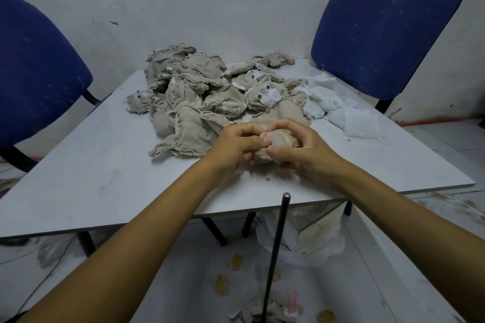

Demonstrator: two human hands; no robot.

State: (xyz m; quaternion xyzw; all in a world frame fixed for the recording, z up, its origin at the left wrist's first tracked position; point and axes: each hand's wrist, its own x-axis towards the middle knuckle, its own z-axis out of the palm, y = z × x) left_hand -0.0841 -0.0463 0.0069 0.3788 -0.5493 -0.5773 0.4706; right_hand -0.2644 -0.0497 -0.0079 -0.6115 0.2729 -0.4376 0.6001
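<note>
Plush skin (277,139), beige, fuzzy, rounded

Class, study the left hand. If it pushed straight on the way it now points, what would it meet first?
The left hand points toward the right hand, and both pinch the small beige plush piece between them. It would likely press that piece into the right hand first.

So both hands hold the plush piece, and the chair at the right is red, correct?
No: the right chair is blue, not red; the head view shows it. The left hand and right hand do hold the plush piece.
</note>
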